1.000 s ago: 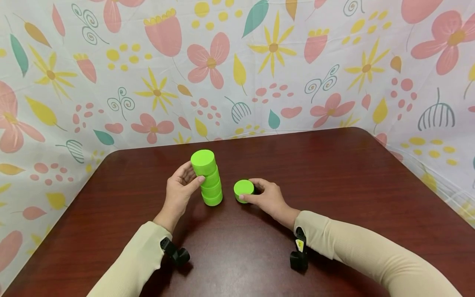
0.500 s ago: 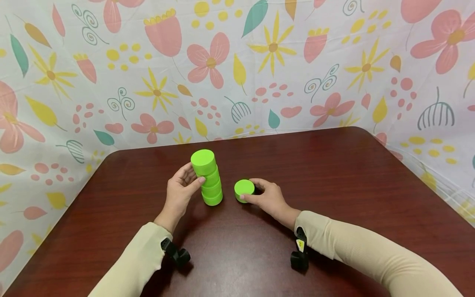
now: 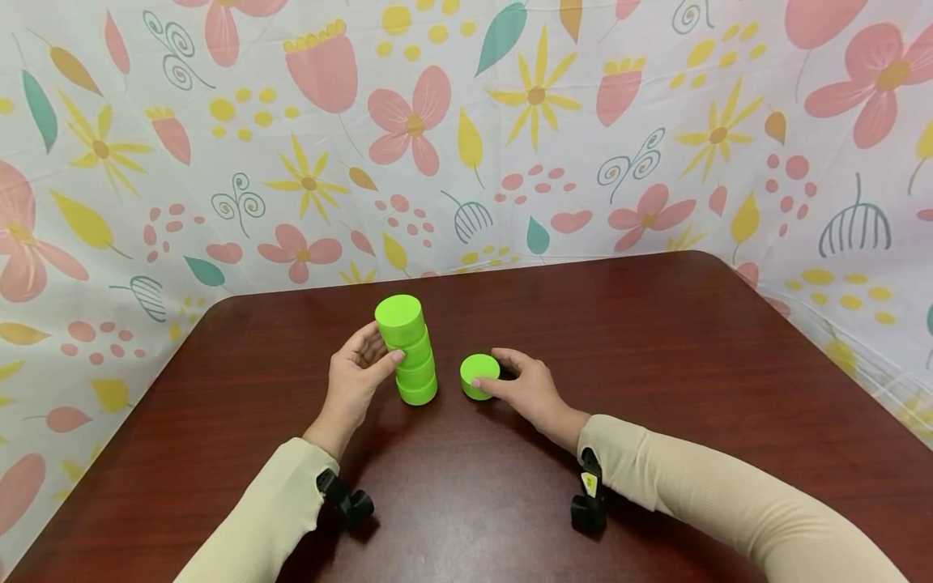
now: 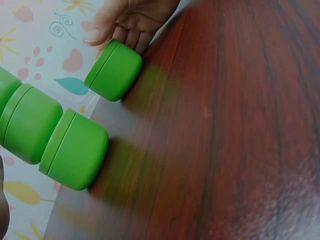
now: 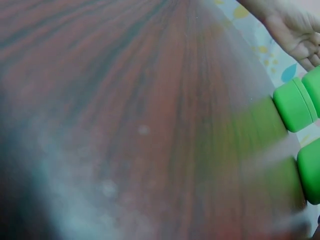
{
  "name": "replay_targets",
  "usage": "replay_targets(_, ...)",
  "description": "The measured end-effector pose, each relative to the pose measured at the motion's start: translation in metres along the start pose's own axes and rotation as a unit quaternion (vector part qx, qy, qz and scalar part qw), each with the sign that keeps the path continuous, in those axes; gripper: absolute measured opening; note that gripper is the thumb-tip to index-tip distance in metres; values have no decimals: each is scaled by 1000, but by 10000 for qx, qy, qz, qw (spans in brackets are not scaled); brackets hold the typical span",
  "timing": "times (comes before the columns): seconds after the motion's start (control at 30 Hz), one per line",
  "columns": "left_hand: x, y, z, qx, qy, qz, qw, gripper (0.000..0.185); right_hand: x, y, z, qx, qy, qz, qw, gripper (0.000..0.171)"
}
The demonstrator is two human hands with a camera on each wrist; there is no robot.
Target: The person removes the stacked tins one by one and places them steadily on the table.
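On the dark red-brown wooden table (image 3: 656, 364) stands a stack of green lidded jars (image 3: 410, 350), four high and upright, the top jar sitting slightly off toward the left of the ones below it. All the jars are closed, each lid seated on its pot, so nothing of their insides can be seen. The left hand (image 3: 359, 374) is at the left side of the stack, fingers curled around the upper jars and the thumb pressed against the front of the second jar from the top. The left wrist view shows the lower jars of the stack (image 4: 55, 140) lying side on in the frame, lid seams plainly visible.

Just to the right of the stack, apart from it, a single green lidded jar (image 3: 479, 376) sits on the table, also closed. The right hand (image 3: 526, 387) holds it from the right, thumb at the near edge and fingers curved round the far side; in the left wrist view the fingertips (image 4: 131, 31) reach down over its lid rim (image 4: 113, 70). The two hands are near each other, each on its own jar and not touching.

Behind the table hangs a white floral cloth (image 3: 466, 138) with pink flowers, yellow blooms and teal leaves. Both arms wear beige sleeves (image 3: 700, 486).
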State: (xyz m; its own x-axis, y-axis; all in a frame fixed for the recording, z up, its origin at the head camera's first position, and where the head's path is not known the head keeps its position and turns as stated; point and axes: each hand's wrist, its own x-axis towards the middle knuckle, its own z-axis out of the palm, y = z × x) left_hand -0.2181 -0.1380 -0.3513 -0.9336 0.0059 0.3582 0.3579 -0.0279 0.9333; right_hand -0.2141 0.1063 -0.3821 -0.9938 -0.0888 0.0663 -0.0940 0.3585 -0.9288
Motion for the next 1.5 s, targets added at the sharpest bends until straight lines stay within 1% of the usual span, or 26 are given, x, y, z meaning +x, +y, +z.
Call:
replay_targets(0.2,0,0,0,11,-12,-1,10000,49,4,-3,-2,316,23,-18,9995,63)
replay_targets(0.33,0,-1,0,-9,-15,-28,10000,49,5,-9,-4,419,-119,-149,9989,63)
replay_targets(0.57,-1,-3,0,-32,-8,-41,10000,49,7,-21,-6,526,-377,-230,9976,60)
replay_targets(0.7,0,-4,0,-14,-8,-48,10000,49,10,-30,-6,598,-418,-325,9968,59)
replay_targets(0.9,-2,-6,1,-4,-71,-73,9999,48,14,-40,-5,599,-391,-416,9966,58)
replay_targets(1.07,-3,-7,1,28,-109,-95,9999,49,18,-51,-3,631,-532,-487,9954,60)
replay_targets(1.37,-4,-8,1,173,-94,-132,9997,49,24,-76,6,473,-674,-826,9932,60)
replay_targets(1.5,-4,-8,0,209,-110,-135,9996,49,26,-83,12,561,-759,-863,9918,59)
